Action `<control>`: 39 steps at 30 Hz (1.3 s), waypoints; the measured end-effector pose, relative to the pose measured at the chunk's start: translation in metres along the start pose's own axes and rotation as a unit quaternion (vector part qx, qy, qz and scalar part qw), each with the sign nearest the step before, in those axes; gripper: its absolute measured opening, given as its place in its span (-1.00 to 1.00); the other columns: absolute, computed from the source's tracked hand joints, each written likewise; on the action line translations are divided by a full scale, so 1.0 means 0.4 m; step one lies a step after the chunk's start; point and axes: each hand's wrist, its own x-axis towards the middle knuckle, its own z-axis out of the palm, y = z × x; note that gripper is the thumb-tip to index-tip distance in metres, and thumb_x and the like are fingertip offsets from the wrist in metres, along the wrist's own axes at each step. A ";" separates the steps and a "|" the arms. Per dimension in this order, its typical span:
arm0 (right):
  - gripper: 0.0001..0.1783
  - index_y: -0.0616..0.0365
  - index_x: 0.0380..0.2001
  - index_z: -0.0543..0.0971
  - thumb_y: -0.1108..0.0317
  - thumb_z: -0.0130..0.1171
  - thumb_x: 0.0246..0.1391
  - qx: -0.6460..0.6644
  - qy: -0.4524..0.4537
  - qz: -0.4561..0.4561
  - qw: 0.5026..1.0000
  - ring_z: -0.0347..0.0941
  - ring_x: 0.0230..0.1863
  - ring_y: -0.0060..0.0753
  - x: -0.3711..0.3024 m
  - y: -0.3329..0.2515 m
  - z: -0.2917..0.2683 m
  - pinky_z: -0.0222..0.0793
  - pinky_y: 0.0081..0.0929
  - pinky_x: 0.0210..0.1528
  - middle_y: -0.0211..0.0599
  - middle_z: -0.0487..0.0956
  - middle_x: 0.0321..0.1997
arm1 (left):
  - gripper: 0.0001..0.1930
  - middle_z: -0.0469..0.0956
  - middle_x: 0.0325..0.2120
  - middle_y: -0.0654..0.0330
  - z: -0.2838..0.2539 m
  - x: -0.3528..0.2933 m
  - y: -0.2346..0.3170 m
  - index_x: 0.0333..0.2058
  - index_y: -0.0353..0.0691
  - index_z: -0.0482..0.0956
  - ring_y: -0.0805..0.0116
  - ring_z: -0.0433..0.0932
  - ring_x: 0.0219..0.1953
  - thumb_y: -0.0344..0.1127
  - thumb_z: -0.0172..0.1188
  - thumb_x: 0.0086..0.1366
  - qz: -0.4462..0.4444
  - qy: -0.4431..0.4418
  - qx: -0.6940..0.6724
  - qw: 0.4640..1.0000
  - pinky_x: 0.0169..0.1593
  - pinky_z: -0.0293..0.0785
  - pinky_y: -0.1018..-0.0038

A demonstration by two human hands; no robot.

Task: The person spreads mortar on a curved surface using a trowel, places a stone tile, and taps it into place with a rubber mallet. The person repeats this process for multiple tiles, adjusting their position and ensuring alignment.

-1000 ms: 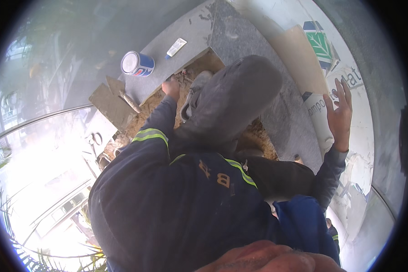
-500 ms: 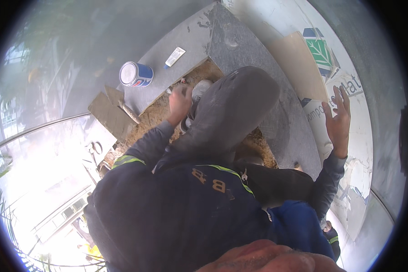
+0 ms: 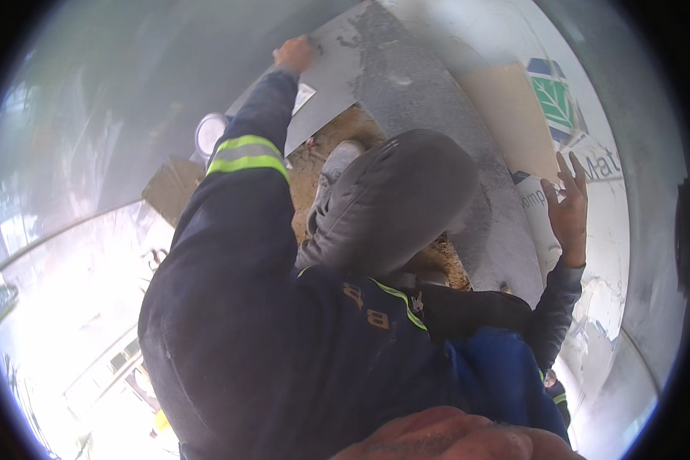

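Note:
My left hand (image 3: 295, 54) is stretched far forward over the light grey slab (image 3: 333, 65), beside the wall. Its fingers are curled in; whatever they hold, if anything, is hidden. Below the wrist, a small white packet (image 3: 303, 97) lies on the slab, partly covered by my sleeve. Left of that arm shows the pale lid of a can (image 3: 209, 134), its side mostly hidden behind the sleeve. On the right, my right hand (image 3: 569, 218) is open with fingers spread, holding nothing. It is by a white printed sheet (image 3: 533, 201) and a tan board (image 3: 510, 115).
My bent knee (image 3: 414, 176) and shoe (image 3: 339, 161) occupy the middle, above a strip of brown soil (image 3: 358, 126). A darker grey slab (image 3: 406, 84) runs along the right. A brown board piece (image 3: 170, 188) lies at the left. Behind me at lower right is another person (image 3: 557, 395).
My left hand has gone from beside the shoe to the far end of the slab, its arm now covering most of the can. My right hand has stayed nearly in place.

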 end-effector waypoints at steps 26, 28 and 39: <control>-0.31 0.03 0.37 0.44 0.33 0.37 0.18 0.022 0.002 -0.091 0.996 0.56 0.16 0.01 -0.074 0.024 -0.011 0.55 -0.19 0.11 -0.01 0.38 0.44 | -0.49 0.68 -0.16 -0.28 0.406 -0.760 -0.148 -0.15 -0.53 0.64 -0.08 0.71 -0.03 -0.03 0.30 0.32 -0.405 0.025 -0.297 0.864 -0.08 0.58 0.07; -0.33 0.06 0.36 0.45 0.33 0.37 0.18 0.037 0.004 -0.084 0.996 0.53 0.21 0.07 -0.075 0.027 -0.014 0.51 -0.17 0.18 0.00 0.40 0.42 | -0.47 0.69 -0.18 -0.27 0.399 -0.798 -0.151 -0.20 -0.51 0.67 -0.09 0.71 -0.03 0.02 0.30 0.31 -0.386 -0.010 -0.250 0.888 -0.05 0.57 0.05; -0.32 0.10 0.31 0.45 0.15 0.37 0.16 0.001 0.309 -0.090 0.947 0.62 -0.17 0.09 -0.333 0.054 -0.211 0.56 -0.08 -0.15 -0.03 0.61 0.03 | -0.49 0.64 -0.07 -0.11 -0.368 -0.785 0.275 0.14 -0.50 0.50 0.09 0.64 -0.16 -0.09 0.01 0.54 0.213 0.253 -0.332 0.883 -0.12 0.62 0.29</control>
